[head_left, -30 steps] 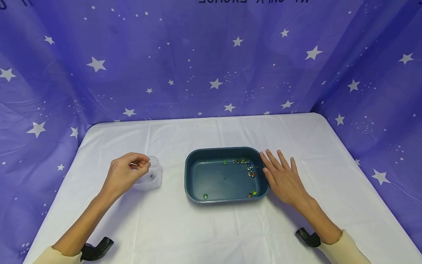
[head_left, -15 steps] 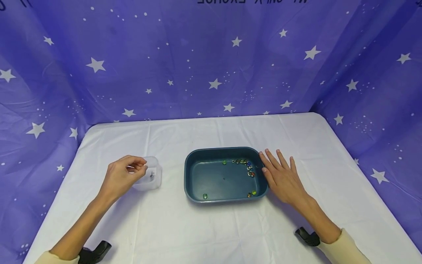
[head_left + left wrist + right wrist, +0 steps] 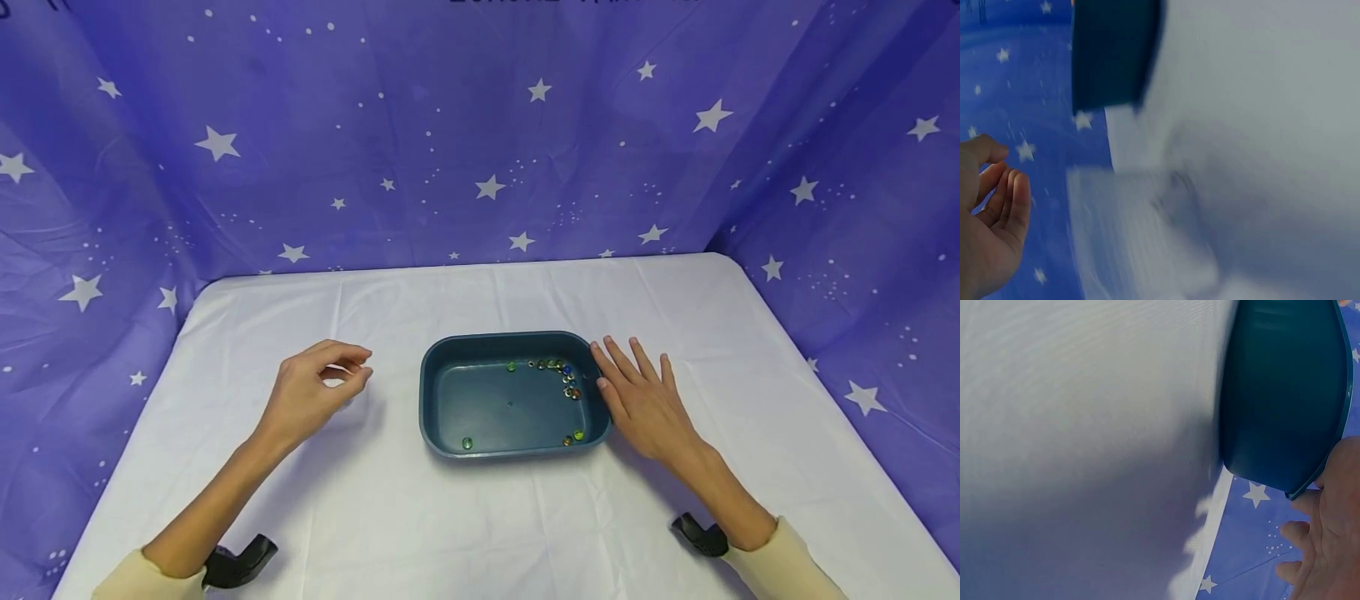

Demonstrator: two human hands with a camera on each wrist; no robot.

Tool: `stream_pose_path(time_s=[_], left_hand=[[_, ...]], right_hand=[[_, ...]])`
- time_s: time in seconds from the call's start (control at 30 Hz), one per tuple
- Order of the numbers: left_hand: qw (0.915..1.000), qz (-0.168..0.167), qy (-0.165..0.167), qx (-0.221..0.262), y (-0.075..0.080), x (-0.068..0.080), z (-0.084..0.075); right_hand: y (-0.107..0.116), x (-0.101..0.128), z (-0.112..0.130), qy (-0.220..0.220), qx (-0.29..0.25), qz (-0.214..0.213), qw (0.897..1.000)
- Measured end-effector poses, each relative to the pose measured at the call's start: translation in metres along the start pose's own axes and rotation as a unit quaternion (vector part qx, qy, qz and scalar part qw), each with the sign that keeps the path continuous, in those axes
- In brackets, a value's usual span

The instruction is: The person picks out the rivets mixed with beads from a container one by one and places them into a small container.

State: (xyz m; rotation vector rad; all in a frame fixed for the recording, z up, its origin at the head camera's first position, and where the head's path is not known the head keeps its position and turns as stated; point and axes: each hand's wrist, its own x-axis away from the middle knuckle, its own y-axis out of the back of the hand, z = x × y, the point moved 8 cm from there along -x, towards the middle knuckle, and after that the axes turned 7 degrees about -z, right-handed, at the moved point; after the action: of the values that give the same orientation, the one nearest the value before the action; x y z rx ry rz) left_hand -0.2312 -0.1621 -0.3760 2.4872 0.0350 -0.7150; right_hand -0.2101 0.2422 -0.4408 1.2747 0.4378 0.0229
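Note:
A dark teal rectangular tray [image 3: 487,408] stands mid-table, with several marbles [image 3: 567,383] along its right side and back right corner. A few more lie apart inside it. My right hand [image 3: 648,408] rests with spread fingers against the tray's right rim. My left hand [image 3: 315,392] hovers left of the tray, its fingers loosely bent and thumb apart from them, nothing visible between. Below it is a clear plastic box [image 3: 1141,231], blurred in the left wrist view with a small dark thing near its edge. From the head view, my left hand mostly hides the box.
A white cloth [image 3: 480,517] covers the table. A purple curtain with stars [image 3: 435,142] hangs behind the table and along both sides. Black straps or mounts [image 3: 240,562] sit at both wrists.
My left hand was over the clear box at the left and has moved right toward the tray, its thumb and fingers further apart. My right hand and the tray have stayed put.

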Motion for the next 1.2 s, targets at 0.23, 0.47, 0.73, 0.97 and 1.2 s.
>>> stream_pose_path(time_s=[0.23,0.47,0.73,0.97,1.2], left_hand=[[0.9952,0.066,-0.013,0.071,-0.049,-0.014,-0.036],[0.9839,0.129,-0.024,0.121,-0.104,-0.024,-0.068],[0.9701,0.184,-0.050,0.150,-0.159,-0.033,-0.093],[0.9621,0.225,-0.013,0.153,-0.203,-0.037,-0.096],[0.9569,0.263,0.037,0.117,-0.238,-0.025,-0.082]], right_hand=[[0.000,-0.001,0.000,0.002,0.005,0.000,1.000],[0.001,-0.001,0.000,-0.001,0.002,0.004,1.000],[0.001,-0.002,0.000,0.000,0.010,0.008,1.000],[0.002,-0.004,0.000,0.005,0.026,0.017,0.999],[0.000,-0.002,0.000,0.001,0.012,0.012,1.000]])
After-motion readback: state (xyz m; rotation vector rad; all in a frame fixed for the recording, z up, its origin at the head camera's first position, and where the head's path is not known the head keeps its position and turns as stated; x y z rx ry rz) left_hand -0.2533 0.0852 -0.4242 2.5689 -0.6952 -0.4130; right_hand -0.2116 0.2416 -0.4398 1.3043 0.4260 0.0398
